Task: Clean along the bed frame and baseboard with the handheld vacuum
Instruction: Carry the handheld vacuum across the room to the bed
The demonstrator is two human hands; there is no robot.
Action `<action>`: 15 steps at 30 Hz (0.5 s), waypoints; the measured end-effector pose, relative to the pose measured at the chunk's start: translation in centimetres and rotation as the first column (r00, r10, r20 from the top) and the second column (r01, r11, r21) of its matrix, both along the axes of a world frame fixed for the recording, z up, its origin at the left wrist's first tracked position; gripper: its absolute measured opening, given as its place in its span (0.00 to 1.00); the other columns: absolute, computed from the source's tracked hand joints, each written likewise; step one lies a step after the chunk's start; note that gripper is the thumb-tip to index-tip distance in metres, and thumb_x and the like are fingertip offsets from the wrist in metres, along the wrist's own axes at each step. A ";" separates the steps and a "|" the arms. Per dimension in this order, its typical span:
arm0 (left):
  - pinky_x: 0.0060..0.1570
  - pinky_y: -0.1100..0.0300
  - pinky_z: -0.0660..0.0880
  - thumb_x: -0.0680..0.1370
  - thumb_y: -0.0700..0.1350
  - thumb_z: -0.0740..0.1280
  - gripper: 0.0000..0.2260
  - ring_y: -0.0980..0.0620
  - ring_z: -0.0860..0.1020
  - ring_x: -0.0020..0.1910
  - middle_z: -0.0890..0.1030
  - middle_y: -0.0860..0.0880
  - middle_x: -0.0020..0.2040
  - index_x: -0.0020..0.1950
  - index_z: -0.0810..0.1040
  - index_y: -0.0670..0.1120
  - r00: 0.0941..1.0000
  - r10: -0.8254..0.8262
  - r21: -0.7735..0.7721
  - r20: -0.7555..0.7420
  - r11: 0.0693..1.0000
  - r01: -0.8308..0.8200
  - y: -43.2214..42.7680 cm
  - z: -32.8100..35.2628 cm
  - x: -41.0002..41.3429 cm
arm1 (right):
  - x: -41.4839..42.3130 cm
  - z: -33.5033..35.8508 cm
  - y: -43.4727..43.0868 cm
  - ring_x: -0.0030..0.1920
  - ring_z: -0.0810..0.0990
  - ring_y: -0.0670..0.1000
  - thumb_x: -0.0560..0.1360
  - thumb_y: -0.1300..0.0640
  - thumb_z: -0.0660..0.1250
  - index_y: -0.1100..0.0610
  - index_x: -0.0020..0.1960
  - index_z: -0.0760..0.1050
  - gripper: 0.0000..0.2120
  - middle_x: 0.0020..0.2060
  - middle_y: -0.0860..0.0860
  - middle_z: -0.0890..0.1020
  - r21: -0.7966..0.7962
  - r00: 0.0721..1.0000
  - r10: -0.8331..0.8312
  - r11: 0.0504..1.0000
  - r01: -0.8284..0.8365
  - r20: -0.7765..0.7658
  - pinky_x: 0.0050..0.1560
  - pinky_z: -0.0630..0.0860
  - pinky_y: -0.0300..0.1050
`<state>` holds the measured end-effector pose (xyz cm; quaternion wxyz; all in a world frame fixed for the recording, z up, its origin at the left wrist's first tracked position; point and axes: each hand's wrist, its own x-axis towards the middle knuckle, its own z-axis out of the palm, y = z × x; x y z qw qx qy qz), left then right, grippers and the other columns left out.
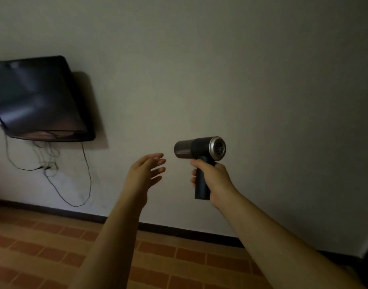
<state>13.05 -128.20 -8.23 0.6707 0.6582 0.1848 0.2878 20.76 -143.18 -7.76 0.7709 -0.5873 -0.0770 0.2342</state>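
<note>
Right hand point(212, 180) grips handle of black handheld vacuum with silver rear grille point(199, 150), held mid-air before pale wall point(262, 80), above dark baseboard point(179, 230); left hand point(146, 171) open, fingers spread, just beside nozzle

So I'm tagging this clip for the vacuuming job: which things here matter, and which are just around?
For the job:
vacuum, gripped in the right hand
baseboard
left hand, open, empty

Just around:
TV on the wall
cables dangling under it

Television point(37, 99) hangs left, baseboard point(179, 231) below.
</note>
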 end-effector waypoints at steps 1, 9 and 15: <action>0.53 0.56 0.76 0.80 0.45 0.59 0.10 0.48 0.80 0.55 0.81 0.48 0.55 0.57 0.78 0.49 1.000 0.018 -0.005 0.009 1.000 -0.018 2.0 -0.1 1.3 | 1.5 -0.1 2.1 0.33 0.79 0.51 0.73 0.60 0.71 0.56 0.47 0.78 0.04 0.35 0.53 0.81 0.009 1.000 0.018 1.000 -0.018 0.002 0.41 0.78 0.46; 0.51 0.57 0.76 0.80 0.45 0.59 0.11 0.48 0.79 0.55 0.81 0.48 0.55 0.58 0.78 0.48 0.984 0.176 -0.036 0.015 0.984 -0.175 18.5 0.4 10.1 | 11.6 -0.6 20.0 0.38 0.84 0.52 0.74 0.60 0.71 0.55 0.52 0.78 0.08 0.40 0.55 0.85 0.014 0.982 0.187 0.982 -0.187 0.021 0.41 0.80 0.44; 0.49 0.59 0.76 0.81 0.45 0.58 0.11 0.49 0.79 0.55 0.81 0.49 0.53 0.59 0.77 0.47 0.958 0.286 -0.054 0.005 0.957 -0.285 28.3 0.4 12.5 | 15.6 -0.3 31.3 0.36 0.81 0.51 0.73 0.60 0.71 0.55 0.51 0.78 0.07 0.36 0.53 0.81 0.012 0.948 0.319 0.948 -0.319 0.009 0.42 0.79 0.45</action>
